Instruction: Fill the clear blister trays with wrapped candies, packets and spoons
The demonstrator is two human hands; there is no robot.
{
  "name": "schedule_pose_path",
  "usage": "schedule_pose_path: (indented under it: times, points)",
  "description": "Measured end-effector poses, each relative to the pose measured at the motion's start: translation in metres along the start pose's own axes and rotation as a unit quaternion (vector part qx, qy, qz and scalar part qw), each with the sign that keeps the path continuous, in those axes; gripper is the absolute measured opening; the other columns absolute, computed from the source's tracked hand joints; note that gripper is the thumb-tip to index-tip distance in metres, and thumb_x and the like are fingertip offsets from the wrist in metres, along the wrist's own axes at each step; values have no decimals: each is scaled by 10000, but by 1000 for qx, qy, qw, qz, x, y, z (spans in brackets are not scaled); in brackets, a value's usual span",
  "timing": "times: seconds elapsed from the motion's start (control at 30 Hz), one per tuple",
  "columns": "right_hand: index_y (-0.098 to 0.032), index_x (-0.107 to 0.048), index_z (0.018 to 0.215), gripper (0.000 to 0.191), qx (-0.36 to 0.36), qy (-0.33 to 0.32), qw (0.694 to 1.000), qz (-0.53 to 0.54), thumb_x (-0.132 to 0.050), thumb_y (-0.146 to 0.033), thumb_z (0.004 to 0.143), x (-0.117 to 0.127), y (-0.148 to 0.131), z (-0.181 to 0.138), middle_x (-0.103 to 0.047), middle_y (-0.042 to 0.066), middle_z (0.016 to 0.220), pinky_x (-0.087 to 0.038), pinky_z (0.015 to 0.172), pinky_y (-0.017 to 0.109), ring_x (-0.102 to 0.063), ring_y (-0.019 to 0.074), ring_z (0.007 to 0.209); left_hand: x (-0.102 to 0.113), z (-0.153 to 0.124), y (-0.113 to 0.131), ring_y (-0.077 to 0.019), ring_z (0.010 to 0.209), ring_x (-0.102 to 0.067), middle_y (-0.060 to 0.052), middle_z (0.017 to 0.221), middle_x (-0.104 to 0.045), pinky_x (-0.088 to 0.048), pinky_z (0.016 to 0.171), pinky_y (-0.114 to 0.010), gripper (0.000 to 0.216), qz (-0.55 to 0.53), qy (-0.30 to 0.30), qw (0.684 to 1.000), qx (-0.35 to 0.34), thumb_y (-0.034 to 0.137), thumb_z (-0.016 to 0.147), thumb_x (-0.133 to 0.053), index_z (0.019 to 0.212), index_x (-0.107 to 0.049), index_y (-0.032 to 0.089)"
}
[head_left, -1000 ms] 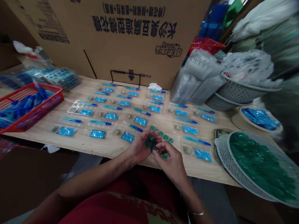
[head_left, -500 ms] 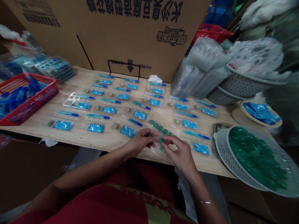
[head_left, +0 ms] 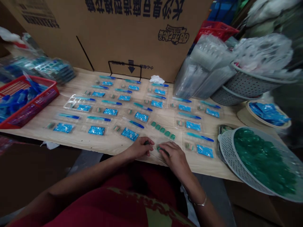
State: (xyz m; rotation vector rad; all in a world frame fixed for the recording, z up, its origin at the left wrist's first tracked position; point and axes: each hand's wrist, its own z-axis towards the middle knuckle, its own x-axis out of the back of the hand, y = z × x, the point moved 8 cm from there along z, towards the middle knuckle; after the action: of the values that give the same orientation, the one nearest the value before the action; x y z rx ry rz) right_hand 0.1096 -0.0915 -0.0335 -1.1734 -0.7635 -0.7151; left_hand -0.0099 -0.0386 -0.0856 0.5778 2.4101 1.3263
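My left hand (head_left: 138, 148) rests near the table's front edge, its fingertips pinching a small dark green piece (head_left: 147, 142). My right hand (head_left: 172, 157) lies close beside it, its fingers over another green piece (head_left: 161, 150), which is partly hidden. A thin clear plastic film (head_left: 155, 156) seems to stretch under and between my hands. Just beyond them, a short row of small green squares (head_left: 162, 129) lies on the plywood tabletop (head_left: 78, 138). A blue sachet in clear plastic (head_left: 129, 134) sits close to my left fingers.
Several clear trays with blue sachets and teal-and-blue sticks (head_left: 142, 116) cover the table. A white perforated basket of green pieces (head_left: 236, 164) stands at right, a red basket of blue pieces (head_left: 35, 80) at left. A cardboard box (head_left: 132, 37) stands behind.
Both hands have dropped from mid-air to just above the tabletop. They have moved slightly apart, and the green pieces have come down with them.
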Motion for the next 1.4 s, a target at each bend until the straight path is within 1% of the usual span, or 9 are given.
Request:
schedule_pose_path:
  times: [0.13, 0.3, 0.43, 0.53, 0.77, 0.93, 1.13, 1.23, 1.4]
  points:
    - [-225, -679, 922, 158, -16, 0, 999, -46, -539, -186, 858, 0, 1, -1, -694, 63, 891, -419, 774, 386, -586, 239, 853, -1, -2, -2, -73, 393, -507, 40, 564, -607, -275, 390, -175, 150, -4, -2, 1000, 13, 226, 624, -619, 754, -592, 157]
    - [-219, -648, 991, 166, -24, 37, 999, 16, -549, -217, 857, 12, -7, -2, -677, 61, 944, -422, 784, 370, -594, 230, 891, 1, -9, 6, -72, 443, -507, 0, 631, -632, -308, 431, -191, 235, -67, -14, 998, 8, 372, 685, -633, 712, -614, 139]
    - [-240, -649, 883, 127, -15, 103, 991, 78, -522, -229, 875, 29, -26, 4, -667, 41, 837, -429, 755, 352, -597, 209, 825, -7, -17, 7, -117, 555, -583, -51, 731, -671, -343, 472, -200, 402, -217, -98, 970, 50, 516, 729, -600, 850, -651, 136]
    - [-240, -642, 846, 91, -23, 87, 990, 110, -552, -227, 849, 25, -37, 14, -648, 34, 804, -439, 728, 333, -587, 202, 802, -11, -21, 10, -118, 583, -568, -56, 751, -658, -350, 478, -204, 457, -263, -123, 955, 56, 557, 761, -573, 875, -670, 125]
    - [-206, -597, 686, 101, -90, 59, 971, 212, -556, -209, 778, 11, -24, 27, -587, 5, 691, -432, 643, 272, -555, 162, 684, -7, -22, 19, -104, 593, -525, -17, 709, -627, -324, 507, -205, 414, -220, -110, 969, 1, 507, 711, -654, 910, -689, 146]
    - [-180, -608, 683, 131, -155, 46, 937, 311, -573, -286, 751, 7, -5, 26, -571, -12, 610, -431, 573, 247, -533, 138, 588, 2, -23, 28, -76, 517, -487, 25, 584, -586, -291, 503, -200, 304, -131, -102, 985, -53, 405, 639, -742, 737, -613, 147]
    - [-205, -588, 899, 139, -57, 65, 971, 222, -563, -175, 765, 9, -31, 8, -607, 31, 843, -473, 708, 273, -582, 168, 795, -2, -30, 9, -66, 487, -471, 37, 569, -568, -323, 515, -203, 346, -144, -126, 981, 34, 437, 611, -743, 700, -573, 149]
    - [-220, -573, 882, 109, -23, 41, 984, 174, -564, -159, 791, 2, -36, 0, -621, 28, 842, -471, 691, 260, -593, 163, 785, -3, -31, 2, -68, 481, -458, 39, 541, -554, -324, 502, -200, 307, -122, -130, 983, 53, 407, 625, -726, 678, -576, 145]
    - [-221, -612, 906, 99, -49, 40, 994, 85, -534, -212, 847, 1, -12, 8, -658, 43, 855, -466, 719, 299, -608, 192, 818, 17, -23, -3, -83, 439, -461, 31, 576, -606, -322, 465, -211, 388, -64, -22, 997, 43, 328, 657, -680, 971, -584, 121]
